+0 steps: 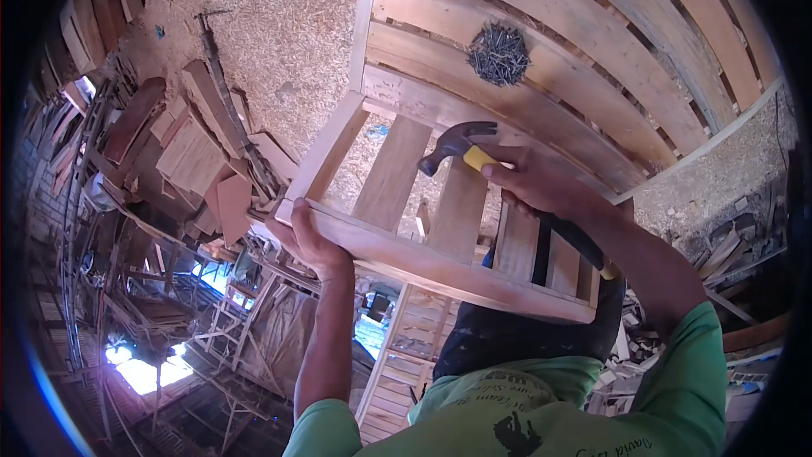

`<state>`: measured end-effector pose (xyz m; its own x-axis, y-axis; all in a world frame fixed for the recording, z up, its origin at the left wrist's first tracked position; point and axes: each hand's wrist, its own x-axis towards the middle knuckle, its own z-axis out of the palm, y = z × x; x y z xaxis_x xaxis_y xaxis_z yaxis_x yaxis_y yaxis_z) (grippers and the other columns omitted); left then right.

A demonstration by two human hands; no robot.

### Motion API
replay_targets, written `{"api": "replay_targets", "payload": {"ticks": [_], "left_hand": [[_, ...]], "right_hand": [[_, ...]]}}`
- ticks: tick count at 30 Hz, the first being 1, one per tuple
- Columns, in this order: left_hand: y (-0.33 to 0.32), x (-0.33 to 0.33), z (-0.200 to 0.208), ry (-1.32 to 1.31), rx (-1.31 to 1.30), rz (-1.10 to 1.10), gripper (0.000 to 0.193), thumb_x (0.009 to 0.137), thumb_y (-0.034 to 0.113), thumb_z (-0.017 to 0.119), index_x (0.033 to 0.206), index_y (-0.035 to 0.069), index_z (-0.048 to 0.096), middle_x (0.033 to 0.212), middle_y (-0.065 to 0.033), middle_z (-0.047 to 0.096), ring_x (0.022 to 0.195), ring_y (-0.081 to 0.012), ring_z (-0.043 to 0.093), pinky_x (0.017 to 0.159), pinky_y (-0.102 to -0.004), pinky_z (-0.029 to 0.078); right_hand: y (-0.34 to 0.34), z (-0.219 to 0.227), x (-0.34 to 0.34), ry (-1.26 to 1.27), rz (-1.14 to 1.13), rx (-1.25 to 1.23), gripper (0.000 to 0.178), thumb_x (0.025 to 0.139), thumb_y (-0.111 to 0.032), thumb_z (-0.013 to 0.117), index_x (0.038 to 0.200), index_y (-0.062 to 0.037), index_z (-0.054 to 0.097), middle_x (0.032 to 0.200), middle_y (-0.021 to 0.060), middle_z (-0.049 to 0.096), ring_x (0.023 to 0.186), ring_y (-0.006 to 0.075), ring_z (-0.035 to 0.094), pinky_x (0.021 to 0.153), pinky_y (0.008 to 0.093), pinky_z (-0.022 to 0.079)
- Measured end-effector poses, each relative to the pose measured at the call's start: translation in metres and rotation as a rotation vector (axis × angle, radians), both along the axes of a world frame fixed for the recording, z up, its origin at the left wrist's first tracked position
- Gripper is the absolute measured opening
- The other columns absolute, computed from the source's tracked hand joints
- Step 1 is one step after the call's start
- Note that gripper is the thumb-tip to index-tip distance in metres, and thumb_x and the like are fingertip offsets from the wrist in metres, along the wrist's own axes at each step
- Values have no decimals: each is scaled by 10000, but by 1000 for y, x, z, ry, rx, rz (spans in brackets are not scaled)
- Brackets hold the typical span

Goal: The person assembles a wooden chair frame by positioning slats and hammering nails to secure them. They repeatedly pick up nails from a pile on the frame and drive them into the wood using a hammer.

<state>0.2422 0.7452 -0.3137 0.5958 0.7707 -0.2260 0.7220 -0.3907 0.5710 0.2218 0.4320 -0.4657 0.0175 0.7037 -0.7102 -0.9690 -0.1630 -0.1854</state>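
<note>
A claw hammer (479, 157) with a dark head and a yellow-and-black handle is in my right hand (533, 179). Its head hangs over the slats of a small wooden frame (440, 247), which stands tilted in front of my body. My left hand (315, 241) grips the frame's near left corner, thumb over the top of the rail. Several flat slats span this frame with gaps between them. Beyond it lies a larger slatted wooden panel (584, 25), touching or close to the frame's far side. A heap of dark nails (499, 53) rests on that panel.
Sawdust and shavings (271, 25) cover the floor at the far left. A long bar clamp (222, 76) lies against stacked board offcuts (190, 152) on the left. Scrap wood (732, 245) is piled at right. Another slatted piece (414, 347) stands beside my legs.
</note>
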Motion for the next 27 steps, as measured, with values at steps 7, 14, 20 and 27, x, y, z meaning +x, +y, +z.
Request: {"api": "replay_targets", "payload": {"ticks": [7, 14, 20, 27], "left_hand": [[-2, 4, -3, 28, 45, -48, 339, 975, 222, 643, 1241, 33, 551, 1077, -103, 595, 966, -222, 622, 884, -389, 535], [1, 2, -2, 33, 1, -48, 395, 989, 235, 631, 1316, 34, 537, 1142, -114, 605, 1022, -233, 640, 919, -396, 540], [3, 1, -4, 18, -16, -50, 413, 1010, 233, 618, 1358, 33, 519, 1167, -120, 613, 1048, -232, 647, 938, -404, 550], [14, -6, -4, 62, -6, -99, 414, 1015, 241, 613, 1365, 39, 520, 1175, -117, 607, 1062, -233, 646, 954, -409, 548]], "right_hand": [[-10, 4, 7, -32, 108, 58, 582, 1123, -415, 625, 1606, -96, 572, 769, 32, 676, 632, 110, 642, 631, 318, 545], [-6, 13, 13, -20, 95, 146, 555, 1122, -372, 620, 1607, -106, 571, 752, 25, 669, 606, 107, 636, 594, 313, 534], [5, 25, -3, -72, 56, 288, 563, 1136, -389, 604, 1614, -96, 556, 683, 15, 620, 537, 100, 609, 540, 307, 517], [4, 11, -12, -222, 35, 251, 521, 1137, -373, 606, 1582, -101, 591, 667, 1, 602, 524, 86, 593, 518, 297, 518]]}}
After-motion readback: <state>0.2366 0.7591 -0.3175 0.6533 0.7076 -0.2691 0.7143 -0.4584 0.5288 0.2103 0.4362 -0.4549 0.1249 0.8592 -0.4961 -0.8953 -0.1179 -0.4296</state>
